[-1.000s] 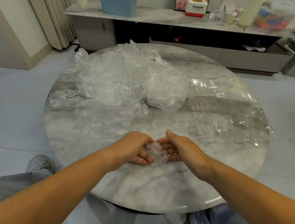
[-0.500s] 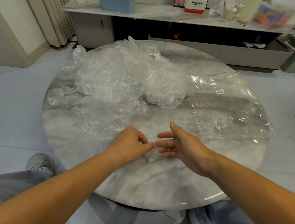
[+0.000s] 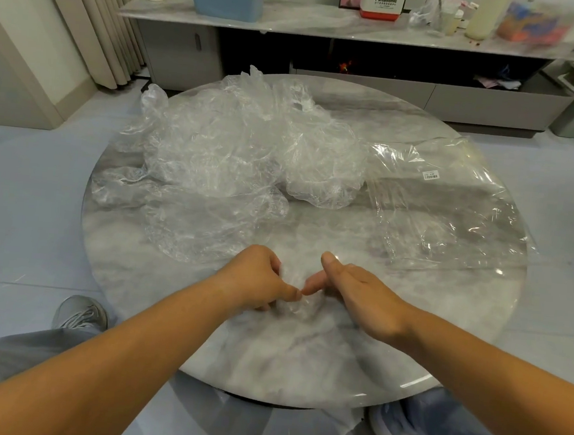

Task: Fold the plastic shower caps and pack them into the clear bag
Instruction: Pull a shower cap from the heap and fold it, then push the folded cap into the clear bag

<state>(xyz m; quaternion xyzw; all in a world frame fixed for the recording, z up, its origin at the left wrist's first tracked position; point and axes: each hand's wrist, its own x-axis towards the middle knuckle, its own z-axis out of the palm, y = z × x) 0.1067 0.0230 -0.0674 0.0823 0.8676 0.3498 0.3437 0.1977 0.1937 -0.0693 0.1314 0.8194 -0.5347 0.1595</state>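
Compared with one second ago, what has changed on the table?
The left hand has curled tighter on the small folded cap; the right hand remains open beside it, its forefinger now touching the left thumb. The pile and the bag have not moved.

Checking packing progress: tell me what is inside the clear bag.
Inside the clear bag, toward its near end, lies crumpled clear plastic, probably folded caps; their number cannot be told. The rest looks flat, with the table showing through.
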